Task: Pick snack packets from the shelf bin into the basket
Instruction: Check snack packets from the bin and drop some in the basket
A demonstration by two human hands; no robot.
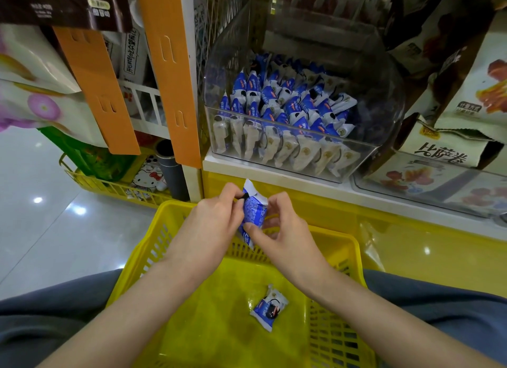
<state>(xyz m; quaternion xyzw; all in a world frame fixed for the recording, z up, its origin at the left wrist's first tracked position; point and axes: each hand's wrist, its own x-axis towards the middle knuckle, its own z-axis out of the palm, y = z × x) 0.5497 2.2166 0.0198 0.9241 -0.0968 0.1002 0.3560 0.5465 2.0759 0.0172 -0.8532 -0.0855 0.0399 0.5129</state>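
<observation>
Orange display strips (96, 87) hang left beside onion-printed bags (41, 107), a Hello Kitty item (146, 178) sits low by a dark tube (172, 172), cream cartons (450, 150) stacked right.

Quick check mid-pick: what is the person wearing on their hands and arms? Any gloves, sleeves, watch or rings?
Nothing is worn on them. The left hand and right hand are bare, with no gloves, rings or markings visible. The left forearm and right forearm are uncovered down to the frame's lower edge, with no sleeves, watch or bands in view. Grey-blue fabric covers the legs below.
</observation>
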